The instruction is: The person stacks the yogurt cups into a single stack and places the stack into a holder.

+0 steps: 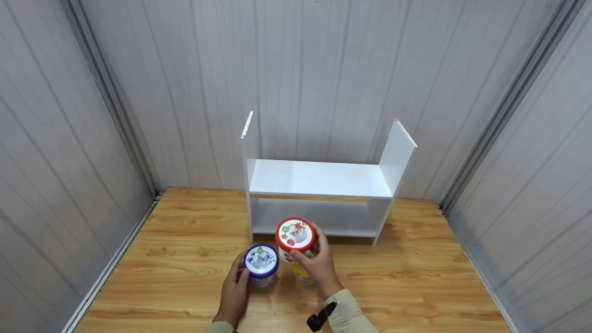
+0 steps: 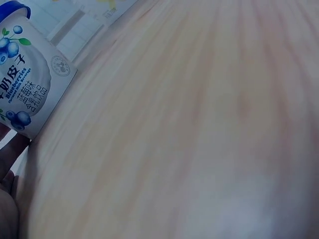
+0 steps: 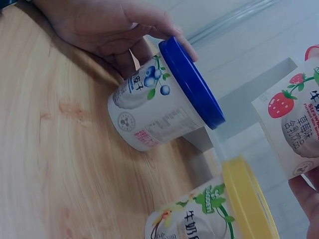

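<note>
My left hand (image 1: 235,289) holds a paper tub with a blue lid (image 1: 261,260) from its left side, thumb at the front. Blueberries are printed on this blueberry tub (image 2: 30,74), which stands on the table in the right wrist view. In my right hand (image 1: 321,267) is a strawberry tub (image 1: 295,233) with a red lid, gripped from the right and lifted off the table. A yellow-lidded tub (image 3: 214,209) stands beneath and behind it, mostly hidden in the head view. No hand is seen touching the yellow-lidded tub.
Behind the tubs stands a white two-level shelf (image 1: 319,179) with tall side panels. Its lower board (image 1: 323,217) lies just beyond the strawberry tub. Grey panel walls (image 1: 323,69) enclose the wooden table (image 1: 185,268) at the back and both sides.
</note>
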Motion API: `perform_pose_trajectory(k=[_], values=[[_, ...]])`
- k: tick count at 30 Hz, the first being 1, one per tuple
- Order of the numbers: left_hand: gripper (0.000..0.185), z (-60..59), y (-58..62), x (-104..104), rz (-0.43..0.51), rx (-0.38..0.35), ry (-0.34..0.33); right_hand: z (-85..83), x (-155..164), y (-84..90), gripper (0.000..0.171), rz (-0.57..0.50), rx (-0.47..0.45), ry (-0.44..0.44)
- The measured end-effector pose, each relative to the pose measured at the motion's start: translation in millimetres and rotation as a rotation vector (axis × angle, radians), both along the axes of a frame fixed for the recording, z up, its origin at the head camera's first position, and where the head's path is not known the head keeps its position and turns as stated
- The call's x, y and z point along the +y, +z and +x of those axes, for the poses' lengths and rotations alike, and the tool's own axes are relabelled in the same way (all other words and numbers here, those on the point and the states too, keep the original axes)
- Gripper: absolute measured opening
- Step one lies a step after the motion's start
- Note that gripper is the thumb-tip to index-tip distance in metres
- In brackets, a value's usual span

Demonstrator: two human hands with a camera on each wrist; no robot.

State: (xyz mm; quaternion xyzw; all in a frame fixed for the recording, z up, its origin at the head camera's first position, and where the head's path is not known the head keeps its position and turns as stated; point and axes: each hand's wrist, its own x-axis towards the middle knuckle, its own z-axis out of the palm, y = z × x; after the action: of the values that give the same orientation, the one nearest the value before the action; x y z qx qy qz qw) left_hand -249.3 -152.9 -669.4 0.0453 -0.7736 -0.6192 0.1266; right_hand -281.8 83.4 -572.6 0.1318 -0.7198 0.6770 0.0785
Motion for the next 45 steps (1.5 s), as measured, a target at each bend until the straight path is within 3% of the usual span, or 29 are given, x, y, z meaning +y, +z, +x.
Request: perform_pose_trajectory(k=[12,19,27,45], values=[[0.05,1.3,-1.2,-2,-0.014,0.011,0.0,2.1,-16,-2.1,0.091,0.01,0.02,0.033],[0.049,2.2,-1.9,-1,-0.041,0.014,0.007,2.8,-24,-4.1,0.093,0.012,-0.016,0.053],[0.05,3.4,3.8,1,-0.008,-0.016,-0.009,5.5,-35,-3.0,0.095,0.018,-0.036,0.075],[0.049,2.4,3.0,0,0.018,-0.044,-0.011,5.6,-50,-8.9,0.099,0.048,-0.089,0.082]])
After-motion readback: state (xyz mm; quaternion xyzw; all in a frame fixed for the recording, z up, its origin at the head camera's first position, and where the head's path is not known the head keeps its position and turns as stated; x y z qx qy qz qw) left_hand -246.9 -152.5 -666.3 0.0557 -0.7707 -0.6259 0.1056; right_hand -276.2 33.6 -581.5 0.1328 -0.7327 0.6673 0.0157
